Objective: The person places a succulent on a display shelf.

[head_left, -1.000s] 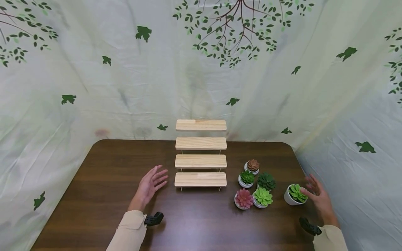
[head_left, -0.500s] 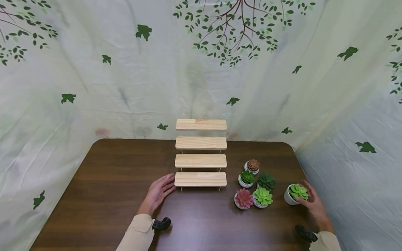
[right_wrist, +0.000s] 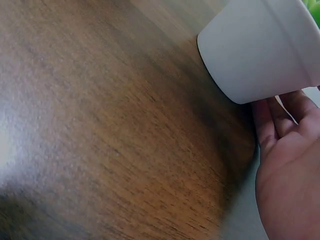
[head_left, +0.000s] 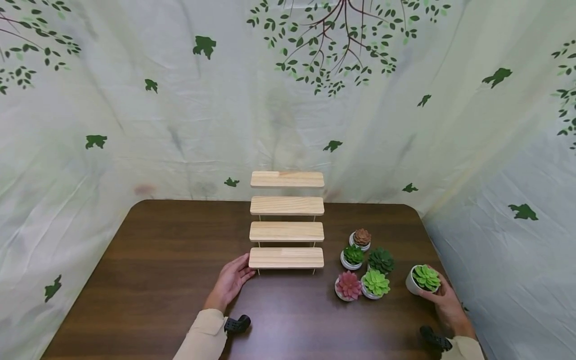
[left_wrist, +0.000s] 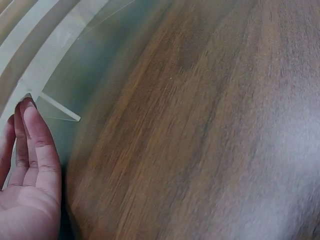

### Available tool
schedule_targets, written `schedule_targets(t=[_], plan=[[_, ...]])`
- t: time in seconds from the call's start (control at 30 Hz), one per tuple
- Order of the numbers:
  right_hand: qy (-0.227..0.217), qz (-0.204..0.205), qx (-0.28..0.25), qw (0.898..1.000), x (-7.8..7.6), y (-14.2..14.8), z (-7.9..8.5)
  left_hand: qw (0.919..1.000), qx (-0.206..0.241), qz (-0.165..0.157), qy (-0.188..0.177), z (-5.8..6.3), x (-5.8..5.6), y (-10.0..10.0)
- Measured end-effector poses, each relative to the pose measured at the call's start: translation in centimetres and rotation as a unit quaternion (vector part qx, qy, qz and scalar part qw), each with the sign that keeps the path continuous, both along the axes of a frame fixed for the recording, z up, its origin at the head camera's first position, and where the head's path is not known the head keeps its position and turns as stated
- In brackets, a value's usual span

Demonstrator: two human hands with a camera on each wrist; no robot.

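A stepped display rack with pale wooden boards stands upright at the middle of the table. My left hand is at the left end of its lowest board, fingertips right at the edge. In the left wrist view those fingers look nearly straight, beside a thin clear leg. On the right, my right hand holds a light green potted succulent, thumb on the near side and fingers round the far side. Its white pot fills the upper right of the right wrist view, partly covering the fingers.
Several potted succulents are grouped between rack and right hand: a brown one, a pink one, a bright green one and darker green ones. A leaf-printed curtain hangs behind the dark wooden table.
My left hand has moved right and slightly forward to the lowest board's left end. My right hand has come down and left onto the light green potted succulent and taken hold of it.
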State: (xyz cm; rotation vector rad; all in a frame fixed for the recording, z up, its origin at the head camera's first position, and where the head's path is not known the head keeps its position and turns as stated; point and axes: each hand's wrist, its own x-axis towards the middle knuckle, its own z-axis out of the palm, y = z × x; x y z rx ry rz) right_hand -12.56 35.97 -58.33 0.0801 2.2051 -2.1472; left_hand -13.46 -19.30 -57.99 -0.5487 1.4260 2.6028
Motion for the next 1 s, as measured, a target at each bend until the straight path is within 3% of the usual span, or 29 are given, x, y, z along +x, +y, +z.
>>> schedule_targets(t=[0.2, 0.53, 0.77, 1.0], plan=[[-0.011, -0.006, 0.04, 0.999, -0.08, 0.15, -0.24, 1.0, -0.001, -0.003, 0.0, -0.08, -0.01, 0.29], [0.031, -0.029, 0.003, 0.999, -0.25, 0.15, -0.53, 0.9999, 0.005, 0.01, -0.004, -0.49, -0.09, 0.38], [0.014, -0.057, 0.007, 0.998, -0.38, 0.0, -0.16, 0.9997, 0.011, 0.006, 0.022, -0.48, 0.07, 0.35], [-0.011, -0.081, 0.064, 0.995, -0.45, -0.43, 0.25, 0.9997, 0.013, 0.018, 0.014, -0.71, 0.18, 0.36]])
